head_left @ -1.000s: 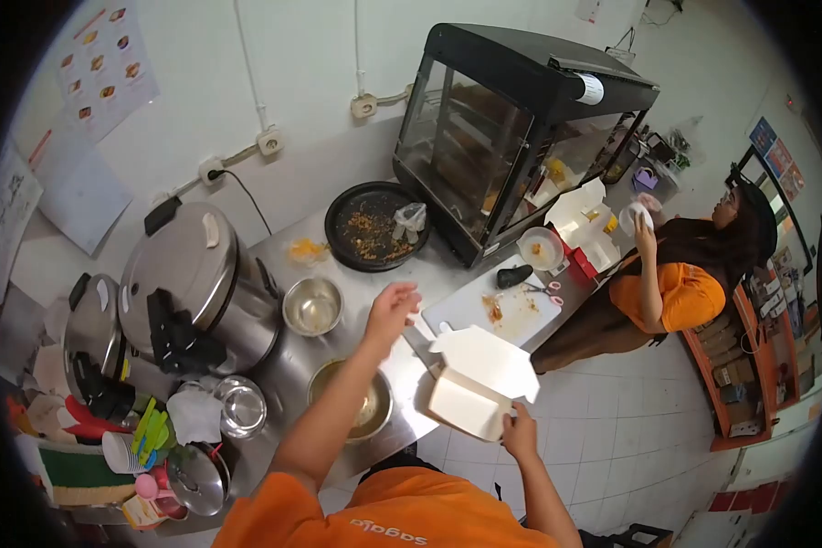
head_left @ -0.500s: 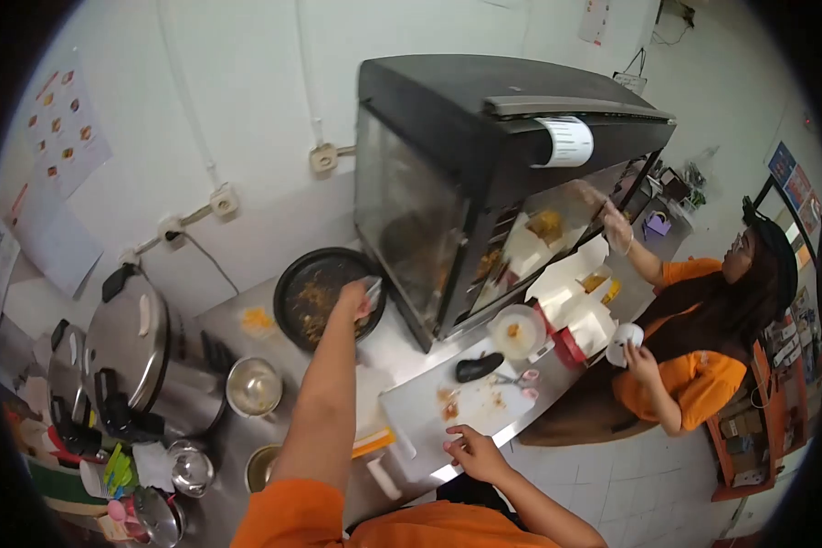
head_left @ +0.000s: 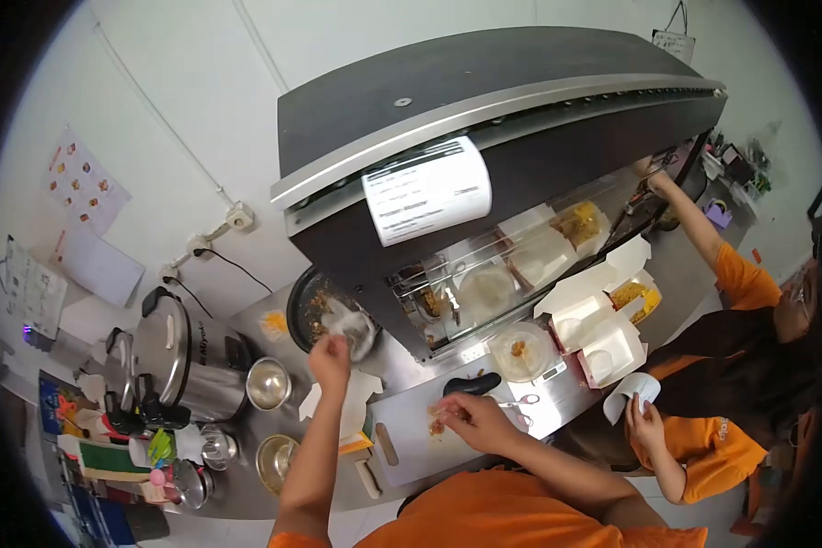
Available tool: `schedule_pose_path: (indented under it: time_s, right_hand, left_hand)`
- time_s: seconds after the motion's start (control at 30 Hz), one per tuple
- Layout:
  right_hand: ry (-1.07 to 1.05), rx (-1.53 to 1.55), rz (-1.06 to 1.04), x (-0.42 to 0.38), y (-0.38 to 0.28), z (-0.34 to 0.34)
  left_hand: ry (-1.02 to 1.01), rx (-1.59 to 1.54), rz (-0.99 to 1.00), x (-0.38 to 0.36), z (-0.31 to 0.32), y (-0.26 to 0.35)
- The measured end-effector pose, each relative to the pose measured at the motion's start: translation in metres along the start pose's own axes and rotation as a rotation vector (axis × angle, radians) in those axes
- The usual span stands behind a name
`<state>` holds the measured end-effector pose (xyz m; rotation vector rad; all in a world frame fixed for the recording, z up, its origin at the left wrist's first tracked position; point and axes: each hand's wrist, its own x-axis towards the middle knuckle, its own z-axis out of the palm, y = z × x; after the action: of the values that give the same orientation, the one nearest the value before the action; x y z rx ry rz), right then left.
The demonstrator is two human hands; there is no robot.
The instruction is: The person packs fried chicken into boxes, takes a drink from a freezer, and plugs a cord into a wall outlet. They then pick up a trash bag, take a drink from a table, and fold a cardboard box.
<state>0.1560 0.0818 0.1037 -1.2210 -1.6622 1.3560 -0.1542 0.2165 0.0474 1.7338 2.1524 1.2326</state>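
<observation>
My left hand [head_left: 331,363] pinches a thin, clear plastic piece, likely a disposable glove [head_left: 349,331]; motion smears its outline. It hangs at the right rim of a round black pan [head_left: 300,306] that has brown shredded food in it. Over the white cutting board [head_left: 411,457], my right hand [head_left: 481,422] hovers with loosely bent fingers apart and nothing visible in them. Brown food crumbs [head_left: 436,427] lie beside its fingertips. Just beyond that hand are a black-handled object [head_left: 473,384] and pink-handled scissors [head_left: 526,400].
A glass display warmer [head_left: 521,137] with a paper receipt [head_left: 427,190] stands ahead. Food boxes [head_left: 603,320] and a clear container on a scale [head_left: 523,352] sit right. A co-worker [head_left: 731,365] reaches into the warmer. Metal bowls [head_left: 269,384] and a pressure cooker [head_left: 187,356] stand left.
The view has shifted closer to the warmer. My left hand has drawn back from inside the pan, with the clear plastic in it. My right hand has come over the crumbs on the board.
</observation>
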Motion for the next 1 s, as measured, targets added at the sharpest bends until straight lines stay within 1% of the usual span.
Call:
schedule_pose_path:
  time_s: [0.03, 0.07, 0.1, 0.13, 0.17, 0.2, 0.23, 0.3, 0.33, 0.37, 0.43, 0.47, 0.5, 0.53, 0.57, 0.6, 0.63, 0.7, 0.73, 0.77, 0.8, 0.83, 0.87, 0.9, 0.93, 0.97, 1.0]
  right_hand:
    - [-0.004, 0.041, -0.06, 0.009, -0.003, 0.004]
    - [-0.052, 0.121, -0.015, 0.016, -0.004, 0.011]
    - [-0.044, 0.137, -0.019, 0.021, -0.003, 0.02]
    - [-0.085, 0.091, -0.035, 0.028, 0.0, 0.026]
    - [-0.126, 0.049, -0.039, 0.031, 0.006, 0.036]
    - [-0.084, 0.078, -0.073, 0.035, 0.024, 0.052]
    - [-0.057, 0.088, -0.066, 0.038, 0.032, 0.06]
    - [-0.114, 0.314, 0.256, 0.042, 0.046, 0.073]
    - [0.047, 0.325, 0.255, 0.042, 0.061, 0.088]
    - [0.078, 0.345, 0.268, 0.038, 0.059, 0.097]
    - [0.342, 0.738, 0.207, 0.037, 0.049, 0.109]
    - [0.33, 0.639, 0.194, 0.039, 0.05, 0.112]
    - [0.351, 0.647, 0.199, 0.037, 0.05, 0.115]
    - [0.282, 0.769, 0.255, 0.036, 0.05, 0.118]
    - [0.206, 0.891, 0.311, 0.033, 0.041, 0.118]
    - [0.199, 1.184, 0.325, 0.028, 0.022, 0.116]
    - [0.21, 1.178, 0.315, 0.032, 0.02, 0.117]
    - [0.207, 1.485, 0.301, 0.033, 0.015, 0.118]
    - [0.218, 1.488, 0.296, 0.031, 0.014, 0.118]
    - [0.169, 1.471, 0.331, 0.027, 0.009, 0.113]
    - [0.123, 1.461, 0.37, 0.021, 0.005, 0.112]
    - [0.143, 1.473, 0.367, 0.022, 0.009, 0.114]
    - [0.113, 1.365, 0.287, 0.027, 0.018, 0.118]
    - [0.079, 1.26, 0.215, 0.031, 0.029, 0.126]
    - [0.092, 1.274, 0.214, 0.034, 0.038, 0.134]
    - [0.098, 1.216, 0.213, 0.037, 0.038, 0.132]
    - [0.102, 1.156, 0.21, 0.039, 0.039, 0.128]
  left_hand:
    - [-0.025, -0.027, 0.053, -0.016, -0.015, 0.014]
    - [-0.057, -0.054, 0.106, -0.036, -0.03, 0.028]
    - [-0.113, -0.083, 0.109, -0.058, -0.045, 0.044]
    - [-0.164, -0.12, 0.117, -0.076, -0.054, 0.06]
    - [-0.24, -0.151, 0.032, -0.096, -0.063, 0.074]
    - [-0.32, -0.182, -0.052, -0.113, -0.069, 0.086]
    - [-0.343, -0.181, -0.035, -0.129, -0.073, 0.095]
    - [-0.425, -0.201, 0.042, -0.154, -0.08, 0.105]
    - [-0.457, -0.199, 0.061, -0.163, -0.079, 0.102]
    - [-0.461, -0.199, 0.035, -0.173, -0.079, 0.096]
    - [-0.486, -0.193, 0.031, -0.18, -0.076, 0.086]
    - [-0.466, -0.16, 0.072, -0.184, -0.076, 0.083]
    - [-0.442, -0.132, 0.111, -0.187, -0.077, 0.082]
    - [-0.454, -0.137, 0.121, -0.187, -0.077, 0.081]
    - [-0.416, -0.142, 0.208, -0.187, -0.08, 0.085]
    - [-0.371, -0.152, 0.294, -0.186, -0.082, 0.089]
    - [-0.371, -0.164, 0.305, -0.184, -0.086, 0.094]
    - [-0.448, -0.146, 0.241, -0.181, -0.096, 0.099]
    - [-0.485, -0.203, 0.177, -0.182, -0.097, 0.094]
    - [-0.497, -0.207, 0.185, -0.182, -0.095, 0.089]
    - [-0.553, -0.295, 0.164, -0.182, -0.095, 0.084]
    - [-0.61, -0.383, 0.145, -0.183, -0.094, 0.081]
    - [-0.632, -0.38, 0.152, -0.182, -0.093, 0.083]
    - [-0.665, -0.409, 0.116, -0.181, -0.095, 0.087]
    - [-0.692, -0.441, 0.082, -0.18, -0.097, 0.091]
    - [-0.7, -0.444, 0.095, -0.177, -0.098, 0.093]
    - [-0.758, -0.368, 0.112, -0.174, -0.101, 0.096]
